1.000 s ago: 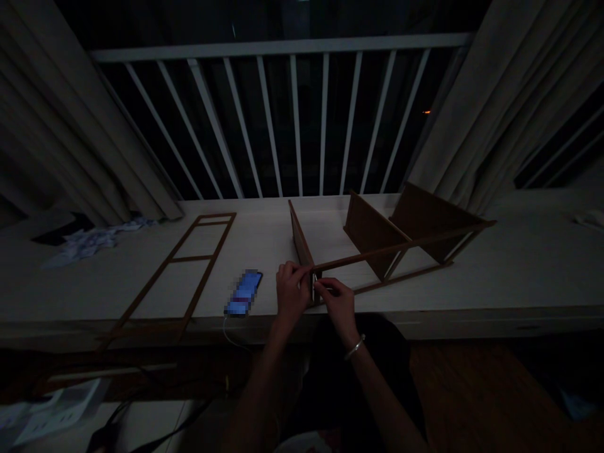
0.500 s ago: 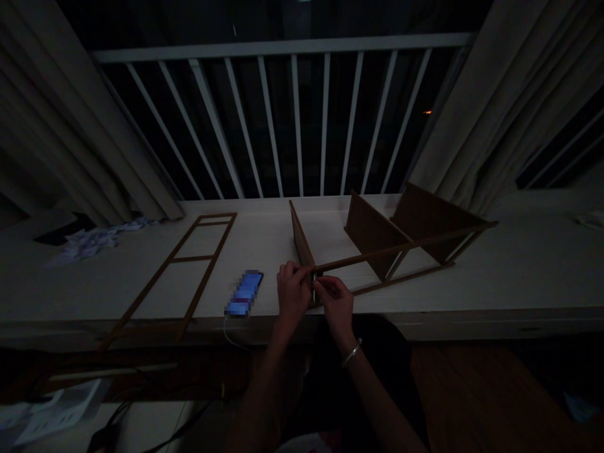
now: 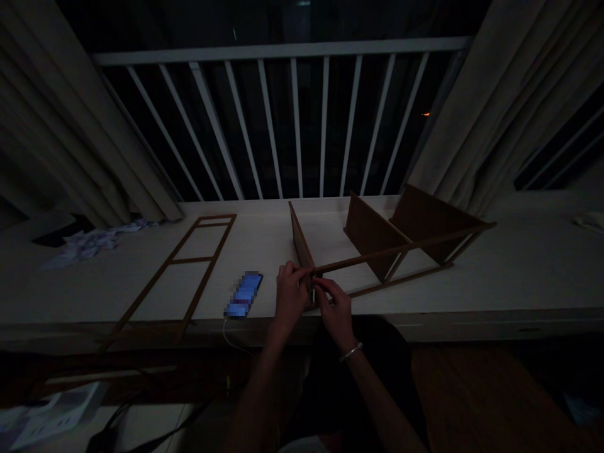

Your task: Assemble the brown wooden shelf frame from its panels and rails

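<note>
A brown wooden shelf unit (image 3: 365, 257) lies on its side on the pale window ledge, its boards standing up from a ladder-like side frame. My left hand (image 3: 292, 289) is closed around the near corner of the leftmost board (image 3: 301, 239), where it meets the frame. Against that same joint, my right hand (image 3: 336, 305) pinches something too small and dark to make out. A bracelet circles my right wrist. To the left, a second ladder-like wooden frame (image 3: 192, 259) lies flat, with its near end past the ledge's front edge.
A lit phone (image 3: 244, 294) with a white cable lies left of my hands. White railings (image 3: 278, 126) and curtains (image 3: 70, 113) stand behind the ledge (image 3: 519, 270). Crumpled papers (image 3: 89, 242) lie at far left. A pale plastic tray (image 3: 61, 415) sits at lower left.
Both hands stay at the same joint. My right hand has shifted very slightly left and its fingers have turned a little. The shelf unit and the frame keep their places.
</note>
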{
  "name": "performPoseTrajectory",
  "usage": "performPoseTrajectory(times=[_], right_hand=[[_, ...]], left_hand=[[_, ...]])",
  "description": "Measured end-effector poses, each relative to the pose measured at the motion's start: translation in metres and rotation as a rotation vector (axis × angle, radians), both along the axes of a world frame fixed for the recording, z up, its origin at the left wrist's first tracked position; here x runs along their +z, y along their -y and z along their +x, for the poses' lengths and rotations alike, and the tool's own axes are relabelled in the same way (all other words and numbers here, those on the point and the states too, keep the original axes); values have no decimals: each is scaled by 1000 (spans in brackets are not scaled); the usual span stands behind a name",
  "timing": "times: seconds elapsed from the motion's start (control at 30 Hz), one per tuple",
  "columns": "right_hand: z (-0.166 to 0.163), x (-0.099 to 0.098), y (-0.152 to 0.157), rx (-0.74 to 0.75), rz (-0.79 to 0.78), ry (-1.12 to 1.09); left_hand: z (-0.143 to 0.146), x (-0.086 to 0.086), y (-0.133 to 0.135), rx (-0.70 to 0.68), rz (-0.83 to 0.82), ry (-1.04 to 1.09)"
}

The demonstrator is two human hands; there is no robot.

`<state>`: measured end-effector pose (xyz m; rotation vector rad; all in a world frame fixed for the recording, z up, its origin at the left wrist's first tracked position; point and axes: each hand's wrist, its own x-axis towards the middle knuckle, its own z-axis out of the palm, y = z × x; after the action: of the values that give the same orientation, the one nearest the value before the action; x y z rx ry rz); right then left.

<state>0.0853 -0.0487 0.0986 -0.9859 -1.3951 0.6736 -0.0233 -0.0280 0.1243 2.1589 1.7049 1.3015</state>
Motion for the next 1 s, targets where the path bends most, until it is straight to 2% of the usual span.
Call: performPoseTrajectory(times=[0.3, 0.53, 0.77, 0.87, 1.0], right_hand=[[8, -2, -2, 51, 60, 101], [6, -6, -4, 17, 30, 81], [1, -7, -6, -46, 0, 20], [0, -6, -7, -58, -6, -2], [0, -6, -8, -76, -16, -9]], left_hand=[[-13, 15, -1, -174, -64, -58], [-40, 28, -18, -481, -211, -112], [-61, 46, -33, -710, -255, -163], [-66, 47, -40, -803, -355, -134], [-66, 39, -44, -860, -457, -17]])
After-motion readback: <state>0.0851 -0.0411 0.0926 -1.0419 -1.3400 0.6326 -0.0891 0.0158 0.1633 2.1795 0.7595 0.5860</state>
